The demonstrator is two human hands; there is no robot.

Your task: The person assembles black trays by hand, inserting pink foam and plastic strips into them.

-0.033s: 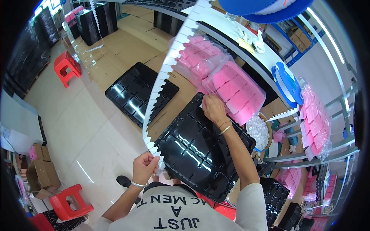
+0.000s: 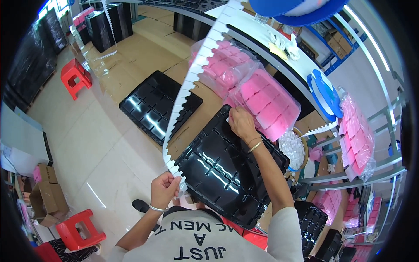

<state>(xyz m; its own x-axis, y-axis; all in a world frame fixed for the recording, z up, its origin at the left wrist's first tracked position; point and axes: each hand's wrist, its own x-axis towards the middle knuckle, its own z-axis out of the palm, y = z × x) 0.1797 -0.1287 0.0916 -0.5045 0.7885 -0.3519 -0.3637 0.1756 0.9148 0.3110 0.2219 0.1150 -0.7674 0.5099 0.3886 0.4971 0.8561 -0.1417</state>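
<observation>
I have the left hand (image 2: 164, 190) at the left corner of a wide, glossy black plastic tray with moulded compartments (image 2: 218, 170). Its thumb and fingers pinch the lower end of a long white strip with a toothed edge (image 2: 185, 83). I observe that the strip curves upward from this grip and leaves the view at the top, near a large blue reel (image 2: 286, 19).

I have the right hand (image 2: 242, 123) at the far corner of the tray, with its forearm crossing above the tray. The fingers are curled together (a small white piece shows at the fingertips, but I cannot tell whether they grip it).

The tray is directly in front of the torso; I cannot see its full support. A second black plastic tray (image 2: 152, 102) lies on a brown cardboard sheet (image 2: 144, 43), partly covered in my view by the strip.

Beyond the right hand, I locate clear plastic bags of pink pieces (image 2: 271, 105). To the right of these stands a round container (image 2: 307, 153) filled with small white pieces (image 2: 291, 149). A red plastic stool (image 2: 76, 77) stands well apart, at far left.
</observation>
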